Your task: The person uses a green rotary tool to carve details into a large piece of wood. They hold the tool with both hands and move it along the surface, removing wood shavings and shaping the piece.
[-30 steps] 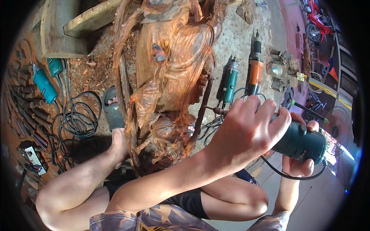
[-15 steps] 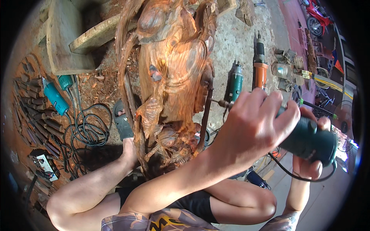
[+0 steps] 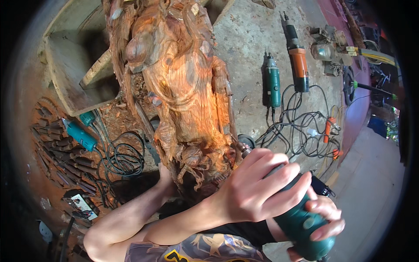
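Both hands are on a dark green electric die grinder (image 3: 299, 225), which is held at a slant in front of the person's right thigh, its nose pointing up and leftward at a reddish-brown wooden carving (image 3: 183, 83). The carving stretches away from the person's lap toward the top of the view, above the concrete floor (image 3: 244, 39). The left hand (image 3: 255, 187) has its fingers curled around the grinder's front part, just behind the metal collet (image 3: 244, 149); the right hand (image 3: 325, 216) has its fingers wrapped around the thick rear housing. The step in hand appears to be placing the tool against the carving's near right side: the collet sits right beside that edge, but whether the bit touches wood cannot be told. From this pose, any move along the wood would seem to call for both hands turning together, with the nose kept off the thin, ragged roots. To the right lie a slim green grinder (image 3: 273, 85) and an orange-bodied grinder (image 3: 299, 63); to the left, a teal grinder (image 3: 81, 135) beside a coiled cord (image 3: 126, 153). Yellow lettering on the patterned shirt (image 3: 209, 246) is cut off by the lower edge; no label on the held tool's housing is legible.
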The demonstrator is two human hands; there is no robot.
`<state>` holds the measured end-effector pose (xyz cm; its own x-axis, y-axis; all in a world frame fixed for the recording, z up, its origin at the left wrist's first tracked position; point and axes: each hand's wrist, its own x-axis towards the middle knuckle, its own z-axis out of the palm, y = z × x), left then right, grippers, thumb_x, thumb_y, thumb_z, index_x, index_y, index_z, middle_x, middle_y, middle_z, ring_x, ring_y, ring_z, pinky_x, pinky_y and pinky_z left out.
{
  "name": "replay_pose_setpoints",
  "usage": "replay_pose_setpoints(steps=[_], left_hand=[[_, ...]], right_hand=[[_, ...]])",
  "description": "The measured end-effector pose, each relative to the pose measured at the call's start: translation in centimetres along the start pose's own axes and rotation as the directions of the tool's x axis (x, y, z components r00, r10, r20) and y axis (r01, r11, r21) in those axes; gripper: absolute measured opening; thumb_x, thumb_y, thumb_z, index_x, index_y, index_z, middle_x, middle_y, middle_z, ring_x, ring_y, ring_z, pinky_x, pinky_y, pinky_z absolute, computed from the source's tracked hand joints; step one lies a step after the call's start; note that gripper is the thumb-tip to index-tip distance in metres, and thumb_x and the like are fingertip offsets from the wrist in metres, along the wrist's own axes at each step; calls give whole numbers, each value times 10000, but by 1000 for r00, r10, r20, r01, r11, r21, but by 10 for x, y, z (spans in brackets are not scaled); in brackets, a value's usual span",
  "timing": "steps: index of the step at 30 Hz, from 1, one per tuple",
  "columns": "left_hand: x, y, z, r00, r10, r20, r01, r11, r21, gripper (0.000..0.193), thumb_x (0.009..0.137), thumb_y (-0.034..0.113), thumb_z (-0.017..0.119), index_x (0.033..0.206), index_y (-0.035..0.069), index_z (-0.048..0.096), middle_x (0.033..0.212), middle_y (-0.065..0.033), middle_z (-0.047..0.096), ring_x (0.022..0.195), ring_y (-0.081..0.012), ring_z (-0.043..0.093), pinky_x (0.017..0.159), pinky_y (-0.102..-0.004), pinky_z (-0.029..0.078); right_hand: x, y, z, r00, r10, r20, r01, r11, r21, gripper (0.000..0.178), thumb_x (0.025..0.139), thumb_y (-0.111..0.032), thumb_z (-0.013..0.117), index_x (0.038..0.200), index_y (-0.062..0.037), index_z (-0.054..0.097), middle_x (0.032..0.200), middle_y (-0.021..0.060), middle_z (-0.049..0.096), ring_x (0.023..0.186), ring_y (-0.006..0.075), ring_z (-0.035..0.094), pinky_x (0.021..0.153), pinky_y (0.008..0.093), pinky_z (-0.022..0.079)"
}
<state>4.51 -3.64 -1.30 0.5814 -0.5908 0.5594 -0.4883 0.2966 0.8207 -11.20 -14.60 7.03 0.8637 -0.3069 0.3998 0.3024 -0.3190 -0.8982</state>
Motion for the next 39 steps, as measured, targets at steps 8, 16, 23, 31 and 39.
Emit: replay_pose_setpoints(steps=[8, 16, 23, 31, 39], left_hand=[[28, 2, 26, 969, -119, -217, 130, 991, 40, 314, 778, 119, 750, 1086, 66, 727, 965, -76, 636, 867, -232, 653, 699, -354, 519], [26, -9, 15, 930, -224, -293, 239, 971, 15, 321, 817, 119, 695, 1134, 72, 662, 987, -77, 611, 916, -242, 649, 741, -378, 520], [34, -16, 23, 902, -209, -379, 218, 976, -21, 270, 829, 134, 692, 1078, 53, 627, 917, -76, 580, 851, -231, 596, 718, -374, 471], [46, -26, 19, 887, -190, -421, 211, 978, 2, 261, 821, 140, 698, 1057, 50, 636, 893, -68, 569, 841, -228, 591, 719, -375, 472], [31, -14, 14, 882, -255, -396, 251, 966, -61, 321, 817, 138, 695, 1121, 49, 644, 941, -62, 576, 889, -232, 623, 762, -373, 502]], right_hand=[[70, -43, -39, 828, 559, 42, -560, 829, 12, 780, 645, -271, 1020, 1202, -180, 482, 1427, 249, 548, 1389, 517, 481, 1159, 630, 408], [116, -34, -23, 781, 608, 142, -604, 793, -79, 918, 610, -339, 1003, 1307, -160, 433, 1469, 242, 491, 1362, 414, 520, 1116, 514, 505], [115, -38, -33, 854, 521, 17, -489, 812, -319, 849, 622, -322, 992, 1278, -159, 478, 1445, 246, 526, 1360, 402, 524, 1113, 517, 509], [143, -29, -20, 836, 521, 171, -456, 834, -309, 888, 599, -361, 994, 1293, -143, 484, 1432, 275, 525, 1350, 416, 530, 1102, 516, 518], [121, -36, -35, 864, 500, 60, -469, 842, -266, 844, 615, -312, 997, 1259, -148, 478, 1435, 277, 526, 1341, 426, 540, 1104, 518, 496]])
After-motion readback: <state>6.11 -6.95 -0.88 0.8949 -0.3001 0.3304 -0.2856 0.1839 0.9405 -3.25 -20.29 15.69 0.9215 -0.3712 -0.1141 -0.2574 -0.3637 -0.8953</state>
